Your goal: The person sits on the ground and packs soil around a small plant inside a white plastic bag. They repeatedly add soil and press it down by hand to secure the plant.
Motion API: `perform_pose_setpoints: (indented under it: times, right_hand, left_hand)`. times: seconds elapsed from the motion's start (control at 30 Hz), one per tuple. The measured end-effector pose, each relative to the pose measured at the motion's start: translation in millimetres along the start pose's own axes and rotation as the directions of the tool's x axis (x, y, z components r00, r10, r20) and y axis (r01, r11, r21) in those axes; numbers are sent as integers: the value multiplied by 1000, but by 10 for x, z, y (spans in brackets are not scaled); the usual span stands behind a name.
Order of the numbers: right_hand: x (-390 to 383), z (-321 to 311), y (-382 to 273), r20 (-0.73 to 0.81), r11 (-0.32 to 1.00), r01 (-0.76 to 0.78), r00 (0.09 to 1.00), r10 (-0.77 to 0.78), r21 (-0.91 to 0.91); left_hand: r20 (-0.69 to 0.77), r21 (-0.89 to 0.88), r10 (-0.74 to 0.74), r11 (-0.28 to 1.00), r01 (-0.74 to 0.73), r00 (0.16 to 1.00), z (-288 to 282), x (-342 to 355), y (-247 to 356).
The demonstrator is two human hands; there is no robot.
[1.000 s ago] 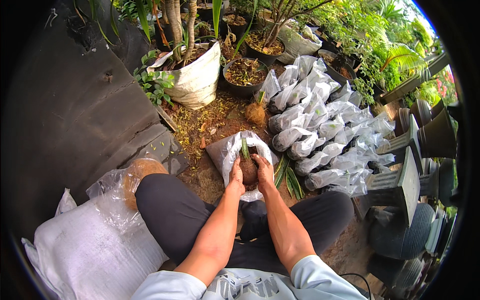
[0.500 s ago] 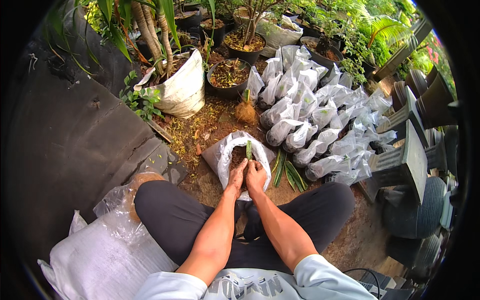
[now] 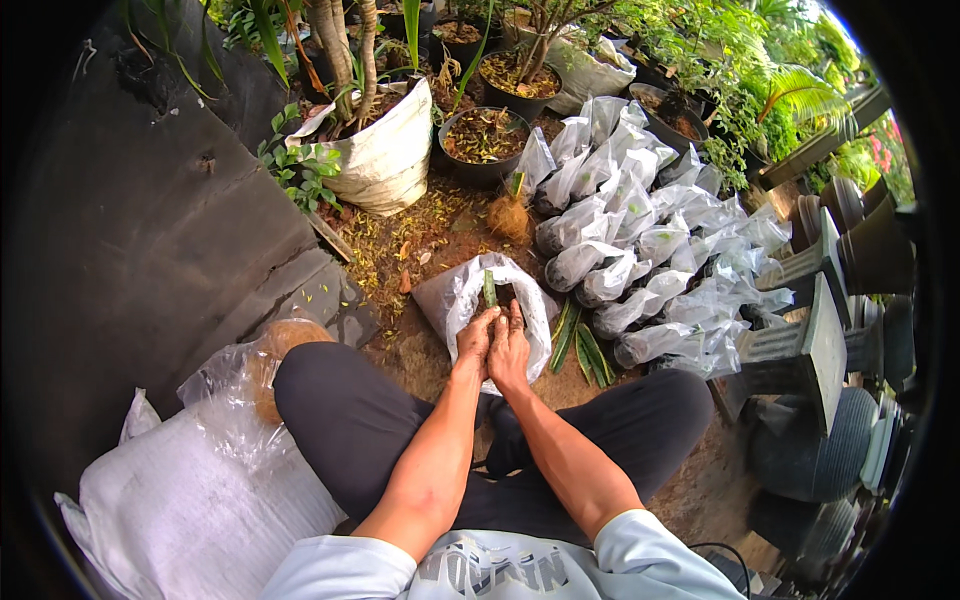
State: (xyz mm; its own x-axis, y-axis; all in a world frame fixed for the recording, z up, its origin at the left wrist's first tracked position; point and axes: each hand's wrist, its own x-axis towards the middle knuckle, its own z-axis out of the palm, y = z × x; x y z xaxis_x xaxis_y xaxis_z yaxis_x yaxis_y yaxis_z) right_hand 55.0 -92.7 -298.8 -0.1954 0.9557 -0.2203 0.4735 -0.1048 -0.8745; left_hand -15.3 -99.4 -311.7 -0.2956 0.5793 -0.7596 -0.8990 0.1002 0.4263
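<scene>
Both hands, the left hand (image 3: pixel 476 334) and the right hand (image 3: pixel 510 350), were closed side by side around the soil ball of a green cutting (image 3: pixel 490 288) inside a clear plastic bag (image 3: pixel 455 300) on the ground just ahead of the person's crossed legs, beside loose green leaves (image 3: pixel 580 345) and a heap of filled plastic bags (image 3: pixel 650 240).

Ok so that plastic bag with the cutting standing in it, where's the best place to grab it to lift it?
Probably low on the plastic bag, cupping both sides around the soil from above, since the mouth is loose crinkled film and the green cutting stands upright inside. The left hand and right hand are already at its mouth, on the near side.
</scene>
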Motion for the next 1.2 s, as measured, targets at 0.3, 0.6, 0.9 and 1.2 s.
perform_pose_setpoints:
  times: [0.3, 0.6, 0.9, 1.2]
  right_hand:
    - [-90, -20, 60, 73, 992, 78, 995, -71, -96]
    - [-143, 62, 24, -47, 999, 42, 998, -42, 1]
    - [-115, -157, 64, -70, 989, 98, 993, -90, 113]
    - [38, -12, 47, 104, 531, -296, 927, 361, 794]
  left_hand:
    - [-119, 79, -18, 996, 28, 993, -144, 118, -100]
    - [-153, 99, 90, 992, -76, 984, -310, 348, -194]
    - [41, 135, -224, 967, 217, 974, -93, 114, 20]
    - [-7, 122, 78, 990, -77, 997, 62, -20, -2]
